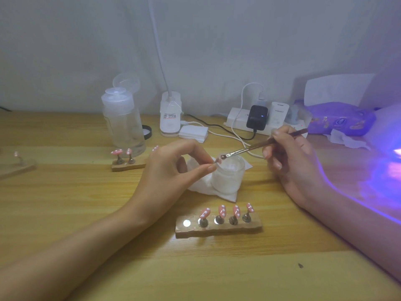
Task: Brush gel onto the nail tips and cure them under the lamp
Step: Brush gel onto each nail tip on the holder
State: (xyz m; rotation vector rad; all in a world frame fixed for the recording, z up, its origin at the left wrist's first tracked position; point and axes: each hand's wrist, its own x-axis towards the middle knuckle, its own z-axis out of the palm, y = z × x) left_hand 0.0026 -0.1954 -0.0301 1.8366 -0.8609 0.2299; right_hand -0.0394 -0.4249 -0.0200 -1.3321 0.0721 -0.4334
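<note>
While the left hand pinches a nail tip above a small jar, the right hand grips a brush whose bristles touch that tip. Four more pink tips stand on a holder on the table; the lamp glows purple at the right.

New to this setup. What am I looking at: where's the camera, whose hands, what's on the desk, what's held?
No machine: one head-worn camera looks down at a person's two bare hands. The left hand pinches a small pinkish nail tip, blurred, at the rim of a frosted white glass jar, which stands on a white tissue. The right hand holds a thin brown-handled brush, bristles at that tip. On the light wooden table, a near wooden strip carries four pink white-dotted tips and one bare round mount. At far right glows the violet curing lamp.
</note>
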